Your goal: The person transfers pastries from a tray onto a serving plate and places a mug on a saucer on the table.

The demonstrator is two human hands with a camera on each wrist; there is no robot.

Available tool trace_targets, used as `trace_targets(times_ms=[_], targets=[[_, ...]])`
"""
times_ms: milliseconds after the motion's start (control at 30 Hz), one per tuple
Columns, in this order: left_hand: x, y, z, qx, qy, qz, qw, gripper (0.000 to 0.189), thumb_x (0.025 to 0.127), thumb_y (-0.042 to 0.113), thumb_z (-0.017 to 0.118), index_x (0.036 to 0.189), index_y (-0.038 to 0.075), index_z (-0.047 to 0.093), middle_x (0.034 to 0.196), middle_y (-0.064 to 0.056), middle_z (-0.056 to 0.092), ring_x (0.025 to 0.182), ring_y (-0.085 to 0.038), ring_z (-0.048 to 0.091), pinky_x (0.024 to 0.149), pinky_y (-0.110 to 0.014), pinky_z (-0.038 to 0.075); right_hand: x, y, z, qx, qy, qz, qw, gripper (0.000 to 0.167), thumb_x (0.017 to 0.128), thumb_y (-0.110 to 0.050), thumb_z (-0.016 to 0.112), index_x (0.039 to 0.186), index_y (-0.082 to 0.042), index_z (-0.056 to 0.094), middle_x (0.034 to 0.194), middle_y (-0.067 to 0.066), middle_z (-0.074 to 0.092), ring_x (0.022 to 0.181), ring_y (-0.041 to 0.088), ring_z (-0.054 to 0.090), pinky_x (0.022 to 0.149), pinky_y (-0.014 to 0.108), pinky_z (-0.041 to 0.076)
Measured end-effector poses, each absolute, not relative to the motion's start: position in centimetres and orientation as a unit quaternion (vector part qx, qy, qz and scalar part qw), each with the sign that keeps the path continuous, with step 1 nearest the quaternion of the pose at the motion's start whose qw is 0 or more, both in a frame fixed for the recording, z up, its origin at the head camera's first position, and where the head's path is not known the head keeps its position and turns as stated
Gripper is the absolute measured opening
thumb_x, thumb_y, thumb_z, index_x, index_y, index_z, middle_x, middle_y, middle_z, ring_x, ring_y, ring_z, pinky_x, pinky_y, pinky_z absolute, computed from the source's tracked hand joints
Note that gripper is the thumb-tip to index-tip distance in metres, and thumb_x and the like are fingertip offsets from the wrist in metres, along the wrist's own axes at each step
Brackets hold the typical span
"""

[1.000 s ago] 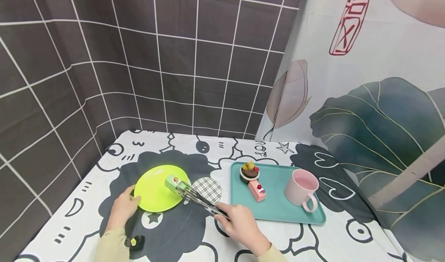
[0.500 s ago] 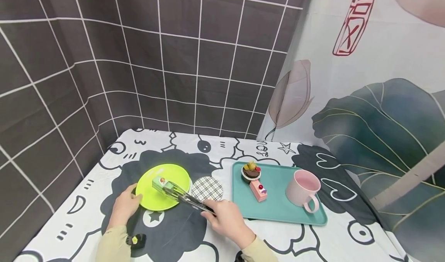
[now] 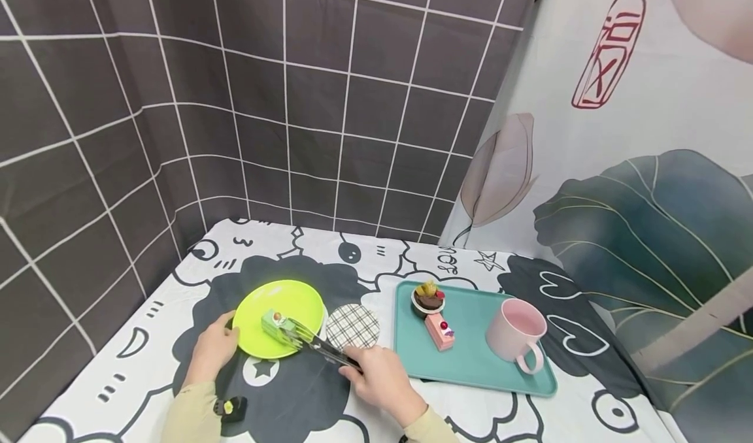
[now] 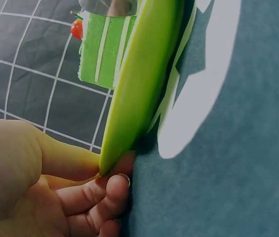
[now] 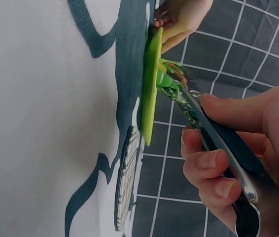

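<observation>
In the head view my left hand (image 3: 213, 350) pinches the left rim of a lime-green plate (image 3: 297, 296); the left wrist view shows the thumb on top and fingers below. My right hand (image 3: 384, 379) grips metal tongs with dark handles (image 3: 328, 349). Their tips are at a small green toy cake slice (image 3: 270, 321) with white layers and a red topping. The slice (image 4: 100, 54) rests on or just over the plate. In the right wrist view the tongs (image 5: 206, 126) slant down to the slice; whether their tips still squeeze it I cannot tell.
A teal tray (image 3: 470, 299) lies on the right, bearing a chocolate cupcake (image 3: 427, 301), a pink cake slice (image 3: 440, 332) and a pink mug (image 3: 514, 328). Beside the plate is a round checked coaster (image 3: 353, 326). Dark gridded cloth (image 3: 317, 142) hangs behind the table.
The tongs and green cake slice have moved left across the plate, then slightly lower and nearer me. My left hand has stayed on the rim. The head view has shifted slightly.
</observation>
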State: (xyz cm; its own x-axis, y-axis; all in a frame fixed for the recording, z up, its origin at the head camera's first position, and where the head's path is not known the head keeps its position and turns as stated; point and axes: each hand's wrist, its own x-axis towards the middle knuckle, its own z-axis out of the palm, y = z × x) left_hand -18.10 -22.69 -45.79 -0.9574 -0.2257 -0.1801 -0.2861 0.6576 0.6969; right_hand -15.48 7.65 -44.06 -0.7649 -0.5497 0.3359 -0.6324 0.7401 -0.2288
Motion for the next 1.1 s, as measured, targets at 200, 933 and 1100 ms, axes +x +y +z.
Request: trace_targets(times_ms=[200,933,1100], targets=[[-18.1,-22.6,-46.1,-0.141,0.909,0.389,0.038,0.051,0.098,0.012,0.036,0.143,-0.012,0.03,0.105,-0.029,0.059,0.087,-0.032,0.057,0.08,-0.049,0.046,-15.3,7.6,-44.0,0.311,-0.929,0.171,0.106,0.017,0.087,-0.029,0.07,0.097,-0.016,0.072,0.06,-0.007,0.06,0.051,0.004,0.049,0.048,0.022,0.035],[-18.3,-23.0,-46.3,-0.146,0.911,0.384,0.045,0.053,0.098,0.013,0.036,0.144,-0.011,0.029,0.113,-0.033,0.056,0.093,-0.036,0.058,0.083,-0.052,0.046,-13.5,10.1,-41.7,0.244,-0.936,0.222,0.123,0.023,0.081,-0.029,0.074,0.099,-0.014,0.071,0.055,-0.014,0.044,0.05,-0.001,0.032,0.047,0.018,0.026],[-18.3,-23.0,-46.3,-0.143,0.911,0.384,0.046,0.053,0.098,0.014,0.035,0.144,-0.011,0.029,0.116,-0.034,0.055,0.097,-0.039,0.057,0.086,-0.055,0.045,-12.7,11.7,-41.1,0.215,-0.939,0.23,0.135,0.033,0.081,-0.029,0.075,0.107,-0.01,0.072,0.057,-0.01,0.053,0.053,-0.002,0.038,0.049,0.019,0.031]])
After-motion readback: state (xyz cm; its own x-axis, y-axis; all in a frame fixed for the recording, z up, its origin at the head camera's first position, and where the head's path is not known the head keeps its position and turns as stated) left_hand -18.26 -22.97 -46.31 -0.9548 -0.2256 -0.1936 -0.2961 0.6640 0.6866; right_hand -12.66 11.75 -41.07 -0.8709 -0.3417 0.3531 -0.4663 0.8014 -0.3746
